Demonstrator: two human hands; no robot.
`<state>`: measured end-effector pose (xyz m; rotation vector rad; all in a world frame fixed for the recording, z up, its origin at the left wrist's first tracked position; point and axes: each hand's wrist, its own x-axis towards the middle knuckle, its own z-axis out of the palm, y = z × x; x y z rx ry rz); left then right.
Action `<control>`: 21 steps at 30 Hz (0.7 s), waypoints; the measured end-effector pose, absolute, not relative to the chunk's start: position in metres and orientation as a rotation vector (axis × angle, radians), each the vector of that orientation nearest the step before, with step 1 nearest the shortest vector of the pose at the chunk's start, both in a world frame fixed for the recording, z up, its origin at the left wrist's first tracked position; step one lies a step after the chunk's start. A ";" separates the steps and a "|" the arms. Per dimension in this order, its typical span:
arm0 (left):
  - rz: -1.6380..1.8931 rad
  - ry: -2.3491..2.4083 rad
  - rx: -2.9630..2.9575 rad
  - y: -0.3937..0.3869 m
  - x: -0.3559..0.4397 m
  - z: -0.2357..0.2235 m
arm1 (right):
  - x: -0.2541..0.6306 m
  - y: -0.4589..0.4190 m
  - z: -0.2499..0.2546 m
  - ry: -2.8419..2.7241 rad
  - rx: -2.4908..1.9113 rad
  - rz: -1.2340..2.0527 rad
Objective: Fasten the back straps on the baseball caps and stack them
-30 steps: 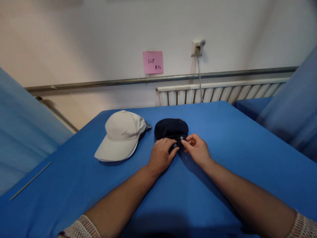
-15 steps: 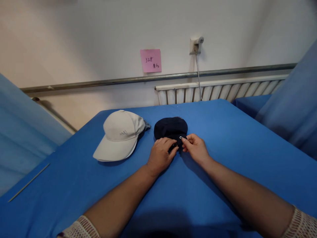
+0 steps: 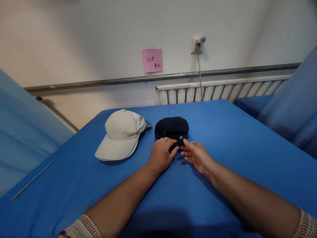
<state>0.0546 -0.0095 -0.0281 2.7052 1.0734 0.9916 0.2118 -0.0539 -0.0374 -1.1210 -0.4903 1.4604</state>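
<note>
A dark navy cap [image 3: 170, 127] lies folded on the blue-covered table, a small white mark showing on its near right part. My left hand [image 3: 163, 152] rests over the near edge of this cap, thumb and fingers closed on its fabric. Just beside the near right corner is my right hand [image 3: 196, 154], fingers apart, with the thumb tip close to the white mark; whether it touches the fabric I cannot tell. To the left stands a pale grey baseball cap [image 3: 123, 127], brim toward the near left, with darker fabric partly visible beneath and behind it.
The blue table cover [image 3: 158, 205] reaches back to a radiator [image 3: 193, 94] and a metal rail [image 3: 111, 81]. A thin stick [image 3: 32, 180] lies at the left edge. Blue curtains [image 3: 22, 132] hang on both sides. A pink note [image 3: 152, 60] and a plugged socket [image 3: 196, 45] are on the wall.
My right hand has loosened its pinch on the dark cap's near right part and shifted slightly toward me, fingers spreading. My left hand stays on the cap.
</note>
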 end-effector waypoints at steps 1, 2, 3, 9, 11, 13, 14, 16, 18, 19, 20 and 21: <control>0.991 1.080 2.699 -0.009 0.054 -0.028 | 0.209 -0.058 -0.038 -0.473 -1.073 1.534; 0.989 1.087 2.693 -0.009 0.054 -0.028 | 0.207 -0.060 -0.038 -0.473 -1.029 1.585; 0.982 1.093 2.688 -0.009 0.054 -0.029 | 0.205 -0.062 -0.039 -0.485 -0.994 1.611; 1.018 1.016 2.587 -0.009 0.055 -0.028 | 0.208 -0.054 -0.041 -0.562 -1.001 1.457; 1.061 0.975 2.528 -0.009 0.056 -0.028 | 0.210 -0.051 -0.041 -0.595 -1.021 1.406; 1.120 0.977 2.460 -0.009 0.056 -0.027 | 0.210 -0.051 -0.040 -0.633 -1.037 1.376; 1.148 0.993 2.425 -0.008 0.056 -0.027 | 0.209 -0.052 -0.040 -0.651 -1.041 1.367; 1.175 1.033 2.367 -0.008 0.057 -0.027 | 0.208 -0.053 -0.039 -0.673 -1.039 1.358; 1.176 1.065 2.328 -0.006 0.057 -0.028 | 0.208 -0.054 -0.038 -0.690 -1.023 1.347; 1.173 1.074 2.315 -0.005 0.057 -0.028 | 0.207 -0.054 -0.038 -0.699 -1.014 1.340; 1.170 1.079 2.305 -0.004 0.057 -0.029 | 0.207 -0.054 -0.037 -0.708 -1.005 1.330; 1.169 1.082 2.297 -0.004 0.057 -0.029 | 0.208 -0.053 -0.038 -0.716 -0.999 1.321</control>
